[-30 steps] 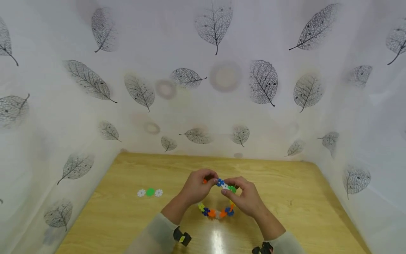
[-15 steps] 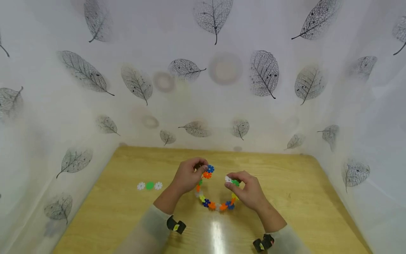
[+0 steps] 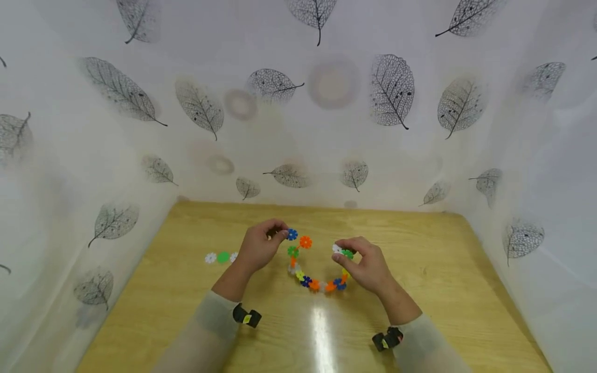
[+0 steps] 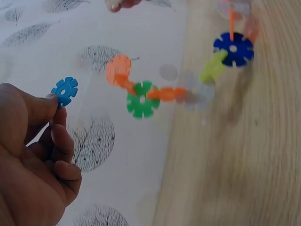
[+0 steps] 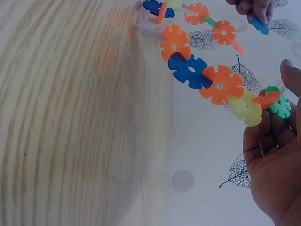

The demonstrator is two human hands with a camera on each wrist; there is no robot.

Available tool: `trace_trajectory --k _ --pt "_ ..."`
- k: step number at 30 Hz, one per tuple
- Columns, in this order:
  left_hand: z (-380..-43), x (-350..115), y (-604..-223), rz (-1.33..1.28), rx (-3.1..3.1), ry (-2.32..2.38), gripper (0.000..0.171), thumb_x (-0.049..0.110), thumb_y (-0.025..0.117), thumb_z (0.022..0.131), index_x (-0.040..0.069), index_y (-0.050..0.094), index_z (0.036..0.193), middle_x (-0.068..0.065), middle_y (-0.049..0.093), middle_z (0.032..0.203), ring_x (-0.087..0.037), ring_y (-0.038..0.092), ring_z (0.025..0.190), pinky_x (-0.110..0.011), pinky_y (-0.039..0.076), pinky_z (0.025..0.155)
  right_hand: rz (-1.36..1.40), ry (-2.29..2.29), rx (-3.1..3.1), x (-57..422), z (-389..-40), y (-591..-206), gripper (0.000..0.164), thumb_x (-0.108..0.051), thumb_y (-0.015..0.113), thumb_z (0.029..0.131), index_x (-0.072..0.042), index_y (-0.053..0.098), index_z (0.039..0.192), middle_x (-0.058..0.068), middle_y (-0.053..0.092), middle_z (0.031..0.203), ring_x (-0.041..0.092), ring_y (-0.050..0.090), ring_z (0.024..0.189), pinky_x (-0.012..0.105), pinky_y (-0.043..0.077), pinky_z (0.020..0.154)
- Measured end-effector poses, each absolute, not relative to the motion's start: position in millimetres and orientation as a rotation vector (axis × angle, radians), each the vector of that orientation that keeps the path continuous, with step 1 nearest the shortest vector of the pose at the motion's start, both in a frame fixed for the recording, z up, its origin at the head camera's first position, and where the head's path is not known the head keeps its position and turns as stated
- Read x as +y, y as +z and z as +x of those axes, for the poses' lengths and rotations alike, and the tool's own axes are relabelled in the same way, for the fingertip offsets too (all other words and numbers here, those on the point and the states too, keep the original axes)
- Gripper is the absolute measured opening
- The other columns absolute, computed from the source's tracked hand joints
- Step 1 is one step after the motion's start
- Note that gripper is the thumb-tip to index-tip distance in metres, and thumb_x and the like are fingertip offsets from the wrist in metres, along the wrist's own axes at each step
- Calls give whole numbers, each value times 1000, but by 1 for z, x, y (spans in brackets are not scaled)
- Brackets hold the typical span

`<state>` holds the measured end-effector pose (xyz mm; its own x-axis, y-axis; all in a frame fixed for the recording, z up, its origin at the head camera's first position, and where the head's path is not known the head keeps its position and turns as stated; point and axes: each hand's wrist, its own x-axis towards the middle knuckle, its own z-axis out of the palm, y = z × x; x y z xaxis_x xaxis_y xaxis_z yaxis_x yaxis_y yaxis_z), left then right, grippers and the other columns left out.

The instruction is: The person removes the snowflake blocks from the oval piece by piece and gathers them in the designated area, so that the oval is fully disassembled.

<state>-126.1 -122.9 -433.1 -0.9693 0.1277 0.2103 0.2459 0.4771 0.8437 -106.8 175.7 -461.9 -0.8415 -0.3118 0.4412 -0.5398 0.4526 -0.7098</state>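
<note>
In the head view my left hand [image 3: 258, 248] pinches one blue snowflake disc [image 3: 292, 234] between thumb and index finger. A gap separates this disc from the orange snowflake disc [image 3: 306, 242] that ends the chain's left side. The chain of linked snowflake discs [image 3: 314, 285] curves in an open loop, mixing orange, blue, yellow, green and clear pieces. My right hand [image 3: 366, 261] holds its other end, where a white disc [image 3: 337, 248] and a green disc [image 3: 347, 254] show at the fingertips. From the right wrist, the fingers [image 5: 254, 143] lie under the yellow and green discs [image 5: 280, 106].
Left of my left hand, a green disc [image 3: 224, 257] lies on the wooden table [image 3: 434, 290] beside a white snowflake disc [image 3: 211, 257]. A second white one is partly covered by the hand. Leaf-printed white sheeting [image 3: 298, 129] encloses the table's back and sides.
My hands have moved apart, the left one leftward with the blue disc. That disc has parted from the white disc, then from the orange one. My right hand keeps its hold.
</note>
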Motion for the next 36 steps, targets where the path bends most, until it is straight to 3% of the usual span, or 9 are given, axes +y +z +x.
trace_trajectory --k 11,20,29,36 --pt "-119 -170 -448 -73 -2724 -1337 11 24 71 101 15 75 107 1 70 98 -20 61 89 -39 53 77 693 1378 -2508 175 -101 -461 27 -27 81 93 -18 76 118 -12 69 105 12 60 92 47 56 78" --pt "-113 -192 -462 40 -2795 -1329 15 27 69 102 16 74 109 1 69 101 -20 61 93 -39 52 81 715 1356 -2482 176 -95 -464 26 -25 82 92 -19 76 117 -14 69 105 10 60 91 31 55 78" --pt "-111 -222 -470 131 -2808 -1304 20 28 67 102 11 74 112 -3 70 103 -21 62 94 -38 52 79 707 1370 -2490 178 -94 -461 26 -25 81 93 -18 75 117 -13 69 105 19 63 92 35 55 78" --pt "-113 -253 -473 255 -2821 -1255 27 30 65 104 8 73 116 -8 69 108 -25 63 100 -43 52 85 762 1351 -2447 179 -102 -459 26 -21 81 93 -14 75 118 -11 70 106 20 64 91 34 55 78"
